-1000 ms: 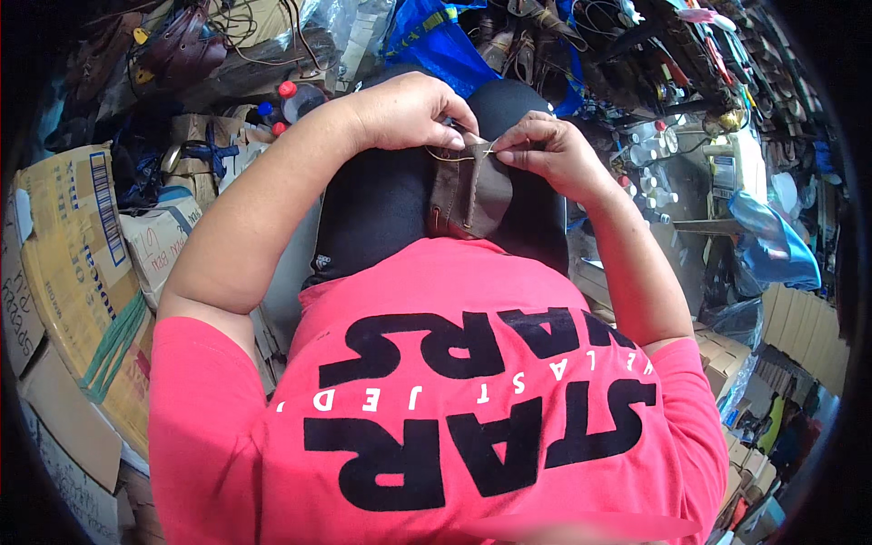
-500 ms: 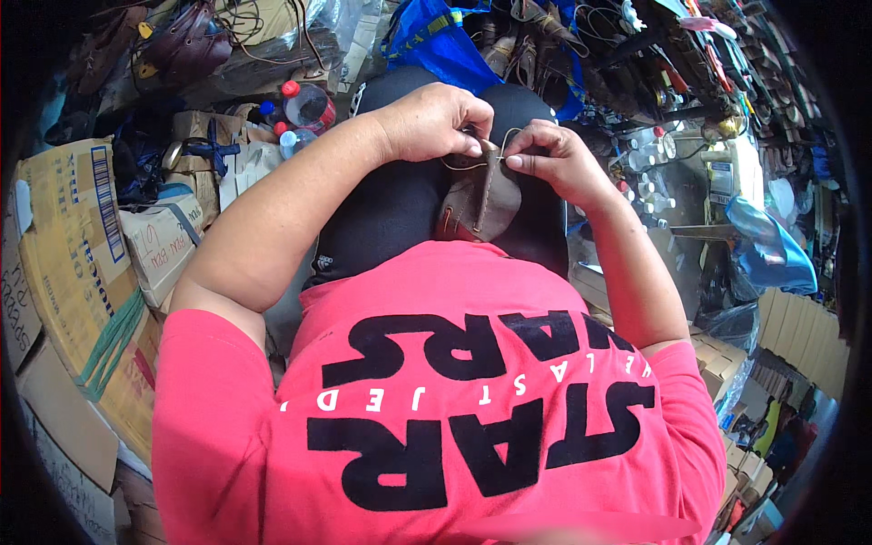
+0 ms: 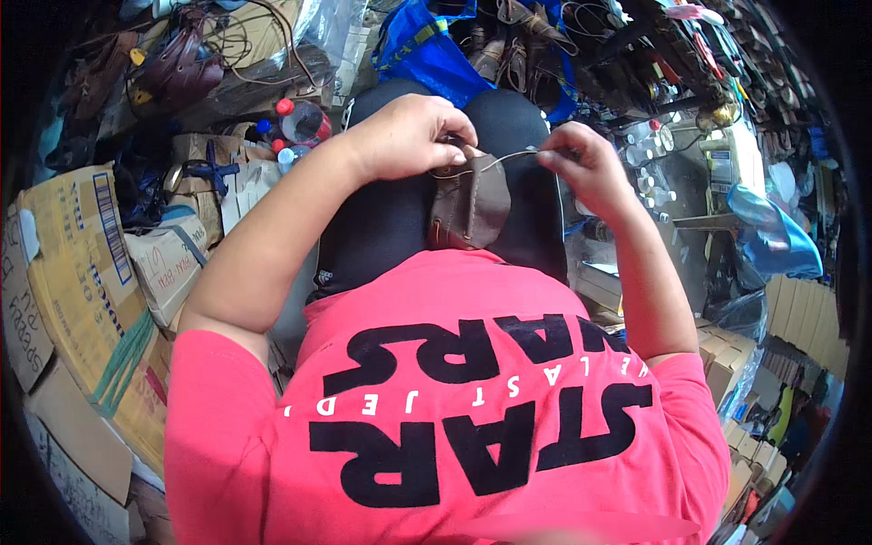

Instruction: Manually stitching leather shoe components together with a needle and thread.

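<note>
A brown leather shoe upper (image 3: 486,207) with a stitched ridge down its middle rests between my thighs, close to my shirt. My left hand (image 3: 413,138) is closed on its far edge, the fingertips pinching the leather. From that edge a pale thread (image 3: 505,160) runs to the right, drawn out nearly straight. My right hand (image 3: 589,165) pinches the thread's other end, raised off the leather beside my right thigh. Whether a needle is between those fingers is too small to make out.
Taped cardboard boxes (image 3: 82,272) stand on the left, near bottles (image 3: 304,123) with red and blue caps. Beyond my knees sits a blue bag (image 3: 431,54) beside more brown leather pieces (image 3: 522,50). Clear bottles (image 3: 649,154) and blue plastic sheeting (image 3: 772,232) lie to the right.
My right hand has moved right, away from the leather, and the thread's loose loop is now pulled out long. The leather has shifted slightly left, with my left hand still on it.
</note>
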Demonstrator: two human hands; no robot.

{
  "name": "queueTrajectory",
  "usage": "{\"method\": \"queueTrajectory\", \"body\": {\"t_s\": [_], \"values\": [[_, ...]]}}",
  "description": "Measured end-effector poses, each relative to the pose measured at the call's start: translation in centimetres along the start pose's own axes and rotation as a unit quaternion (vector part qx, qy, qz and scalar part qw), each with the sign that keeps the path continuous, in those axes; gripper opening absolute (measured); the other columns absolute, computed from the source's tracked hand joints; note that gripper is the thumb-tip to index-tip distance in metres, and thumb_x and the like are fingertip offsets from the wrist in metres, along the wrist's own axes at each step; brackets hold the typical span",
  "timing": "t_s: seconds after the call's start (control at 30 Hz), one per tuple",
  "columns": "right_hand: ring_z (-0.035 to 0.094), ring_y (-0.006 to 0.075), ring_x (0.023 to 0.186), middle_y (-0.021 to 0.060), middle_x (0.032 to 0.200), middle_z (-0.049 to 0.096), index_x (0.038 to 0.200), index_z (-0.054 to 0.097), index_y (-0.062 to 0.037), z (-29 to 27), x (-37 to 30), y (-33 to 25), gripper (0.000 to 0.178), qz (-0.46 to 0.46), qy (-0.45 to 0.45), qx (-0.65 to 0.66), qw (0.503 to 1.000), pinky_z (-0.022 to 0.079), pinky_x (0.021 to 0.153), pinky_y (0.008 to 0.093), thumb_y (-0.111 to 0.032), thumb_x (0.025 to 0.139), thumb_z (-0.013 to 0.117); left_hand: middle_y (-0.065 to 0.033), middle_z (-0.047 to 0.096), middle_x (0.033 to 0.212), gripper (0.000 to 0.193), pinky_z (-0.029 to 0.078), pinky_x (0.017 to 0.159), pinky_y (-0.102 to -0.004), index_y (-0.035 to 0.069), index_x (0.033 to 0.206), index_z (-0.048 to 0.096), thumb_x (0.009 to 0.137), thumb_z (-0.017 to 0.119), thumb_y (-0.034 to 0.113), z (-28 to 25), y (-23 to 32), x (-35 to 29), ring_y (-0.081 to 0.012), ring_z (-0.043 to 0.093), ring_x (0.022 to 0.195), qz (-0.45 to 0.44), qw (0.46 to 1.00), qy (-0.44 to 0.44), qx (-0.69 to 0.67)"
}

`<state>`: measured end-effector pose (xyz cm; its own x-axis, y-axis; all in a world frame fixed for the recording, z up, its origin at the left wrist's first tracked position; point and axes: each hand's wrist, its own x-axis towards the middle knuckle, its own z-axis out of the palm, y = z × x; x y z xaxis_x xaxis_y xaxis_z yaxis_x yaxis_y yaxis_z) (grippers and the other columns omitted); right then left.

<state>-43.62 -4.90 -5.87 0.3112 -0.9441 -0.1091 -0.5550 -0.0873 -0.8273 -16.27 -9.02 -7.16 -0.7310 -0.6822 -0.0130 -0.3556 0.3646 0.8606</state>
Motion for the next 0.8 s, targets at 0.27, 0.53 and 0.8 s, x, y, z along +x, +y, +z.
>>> {"method": "queueTrajectory", "body": {"t_s": [0.27, 0.53, 0.8], "values": [[0.046, 0.0070, 0.074, -0.0020, 0.082, 0.050, 0.108, 0.058, -0.0055, 0.7, -0.4, 1.4, 0.020, 0.010, 0.026, 0.067, 0.997, 0.041, 0.064, 0.0228, -0.012, 0.089, 0.063, -0.0077, 0.061, 0.089, 0.025, 0.047, 0.079, -0.0384, 0.012, 0.099, 0.063, 0.076, 0.070, 0.020, 3.2, 6.7, -0.2, -0.0246, 0.062, 0.091, 0.116, 0.920, -0.104, 0.359], [0.065, 0.0285, 0.085, 0.0158, 0.092, 0.065, 0.104, 0.060, -0.0016, 6.3, 1.0, -2.2, 0.041, -0.143, 0.011, -0.057, 0.988, 0.050, 0.077, 0.0365, -0.013, 0.067, 0.075, -0.0083, 0.057, 0.073, 0.014, 0.048, 0.064, -0.0394, 0.009, 0.084, 0.055, 0.075, 0.066, 0.010, 5.4, 5.4, -4.3, -0.0279, 0.061, 0.071, 0.133, 0.957, 0.081, 0.245], [0.059, 0.0157, 0.089, 0.0106, 0.094, 0.061, 0.112, 0.052, -0.0037, 10.1, 1.3, -1.9, 0.043, 0.013, -0.069, 0.302, 0.951, 0.049, 0.079, 0.0293, -0.001, 0.073, 0.070, -0.0094, 0.053, 0.070, 0.014, 0.045, 0.062, -0.0399, 0.007, 0.082, 0.053, 0.075, 0.065, 0.004, 6.2, 4.5, -5.4, -0.0303, 0.057, 0.066, 0.118, 0.964, 0.149, 0.186]]}}
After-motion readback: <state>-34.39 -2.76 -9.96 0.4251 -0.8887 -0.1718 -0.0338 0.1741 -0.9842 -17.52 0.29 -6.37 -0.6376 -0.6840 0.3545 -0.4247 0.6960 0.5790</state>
